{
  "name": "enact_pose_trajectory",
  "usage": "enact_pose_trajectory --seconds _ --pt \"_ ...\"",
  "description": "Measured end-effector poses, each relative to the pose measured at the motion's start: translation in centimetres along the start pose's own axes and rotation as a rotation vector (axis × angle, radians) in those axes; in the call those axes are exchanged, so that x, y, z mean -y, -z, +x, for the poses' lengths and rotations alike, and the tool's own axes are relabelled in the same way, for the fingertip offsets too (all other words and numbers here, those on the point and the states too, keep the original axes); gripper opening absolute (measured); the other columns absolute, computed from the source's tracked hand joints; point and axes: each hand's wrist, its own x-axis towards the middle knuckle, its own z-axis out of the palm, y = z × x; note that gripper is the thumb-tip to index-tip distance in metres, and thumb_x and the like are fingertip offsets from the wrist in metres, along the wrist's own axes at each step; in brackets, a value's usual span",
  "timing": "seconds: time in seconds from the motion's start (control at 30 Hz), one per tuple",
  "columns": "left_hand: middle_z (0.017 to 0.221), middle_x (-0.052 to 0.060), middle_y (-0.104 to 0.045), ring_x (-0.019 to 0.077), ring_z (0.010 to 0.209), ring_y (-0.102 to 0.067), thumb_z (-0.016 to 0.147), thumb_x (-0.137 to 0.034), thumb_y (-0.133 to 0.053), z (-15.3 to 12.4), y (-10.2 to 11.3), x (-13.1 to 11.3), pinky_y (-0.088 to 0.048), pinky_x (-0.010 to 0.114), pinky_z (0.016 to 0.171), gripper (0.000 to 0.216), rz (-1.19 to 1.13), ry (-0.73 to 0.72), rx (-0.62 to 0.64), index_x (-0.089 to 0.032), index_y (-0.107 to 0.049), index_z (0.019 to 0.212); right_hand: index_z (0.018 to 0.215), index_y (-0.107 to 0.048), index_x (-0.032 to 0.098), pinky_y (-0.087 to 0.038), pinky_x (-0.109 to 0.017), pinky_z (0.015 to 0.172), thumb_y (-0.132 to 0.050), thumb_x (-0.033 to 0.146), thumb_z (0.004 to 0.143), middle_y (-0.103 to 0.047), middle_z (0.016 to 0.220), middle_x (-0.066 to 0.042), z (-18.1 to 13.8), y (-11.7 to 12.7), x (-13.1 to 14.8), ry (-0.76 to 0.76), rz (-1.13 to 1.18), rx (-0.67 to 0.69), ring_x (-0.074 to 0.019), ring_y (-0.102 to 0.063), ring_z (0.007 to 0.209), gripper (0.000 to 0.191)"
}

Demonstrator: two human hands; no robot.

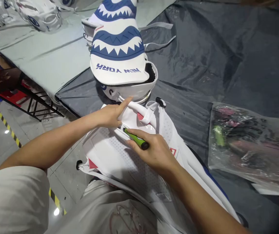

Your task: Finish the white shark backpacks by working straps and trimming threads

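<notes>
A white perforated piece of gear [115, 156] with red triangles lies across my lap and the table edge. My left hand [111, 114] pinches a white fabric flap [139, 113] at its top, fingers closed on it. My right hand [154, 148] is wrapped round a tool with a green and black handle [137, 139], whose tip is pressed into the piece just below the flap. Right behind stands a stack of white and blue pieces [118, 55] with a shark-tooth pattern and the words NEW YORK.
A dark grey cloth [215, 58] covers the table. A clear plastic bag [246, 143] holding dark, pink and green items lies at right. More white gear [39, 14] sits on a light sheet at far left. The floor with yellow-black tape [6, 125] is lower left.
</notes>
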Motion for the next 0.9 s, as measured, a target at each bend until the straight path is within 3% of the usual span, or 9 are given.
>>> enact_pose_trajectory --seconds 0.27,0.53,0.73,0.9 --pt "0.127 0.01 -0.063 0.024 0.096 -0.068 0.08 -0.028 -0.059 0.8 0.1 1.6 -0.047 0.026 0.071 0.106 -0.115 -0.049 0.087 -0.03 0.016 0.155 0.118 -0.071 0.031 -0.049 -0.027 0.061 -0.057 0.027 0.088 -0.077 0.103 0.002 -0.4 -0.5 0.4 0.021 -0.092 -0.087 -0.0204 -0.073 0.081 0.034" --pt "0.13 0.013 -0.061 0.0244 0.108 -0.064 0.082 -0.03 -0.059 1.0 0.4 1.2 -0.048 0.027 0.082 0.105 -0.058 -0.051 0.101 -0.024 0.016 0.154 0.122 -0.07 0.031 -0.053 -0.03 0.071 -0.056 0.026 0.089 -0.074 0.115 0.001 1.0 -0.5 0.5 0.081 -0.087 0.02 -0.0222 -0.072 0.089 0.036" --pt "0.131 0.013 -0.061 0.0231 0.104 -0.066 0.08 -0.027 -0.06 0.9 0.6 1.0 -0.048 0.026 0.078 0.106 -0.093 -0.056 0.108 -0.024 0.016 0.154 0.123 -0.068 0.031 -0.046 -0.028 0.059 -0.055 0.026 0.088 -0.077 0.102 0.001 1.3 -0.6 1.5 0.077 -0.282 0.032 -0.0215 -0.071 0.077 0.038" --pt "0.14 0.016 -0.055 0.0249 0.116 -0.061 0.08 -0.027 -0.061 0.9 0.6 0.8 -0.047 0.028 0.088 0.107 -0.082 -0.038 0.11 -0.021 0.016 0.155 0.119 -0.07 0.03 -0.042 -0.029 0.059 -0.055 0.025 0.088 -0.077 0.09 -0.001 1.7 -0.5 2.5 0.074 -0.327 0.096 -0.0222 -0.071 0.075 0.034"
